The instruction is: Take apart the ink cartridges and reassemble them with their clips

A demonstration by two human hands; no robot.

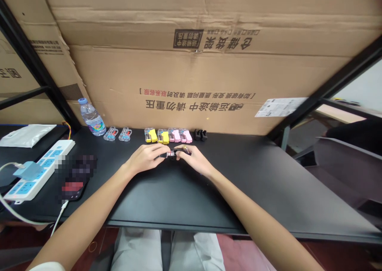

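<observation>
My left hand (151, 156) and my right hand (193, 158) meet over the middle of the black table (179, 199). Between their fingertips is a small black and clear plastic piece (171, 154) with a bit of red. Both hands are closed on it, the left on its left end and the right on its black right end. Fingers cover much of the piece, so its exact kind is unclear. Just behind my hands stand small clear-and-yellow plastic pieces (152, 135), clear-and-pink pieces (186, 135) and some small black pieces (200, 135).
Clear pieces with red and blue parts (125, 134) lie near a water bottle (92, 117). A white power strip (44, 169), a phone (78, 179) and a charging cable (61, 215) occupy the left. Cardboard (167, 72) walls the back; black metal posts (316, 96) frame the sides.
</observation>
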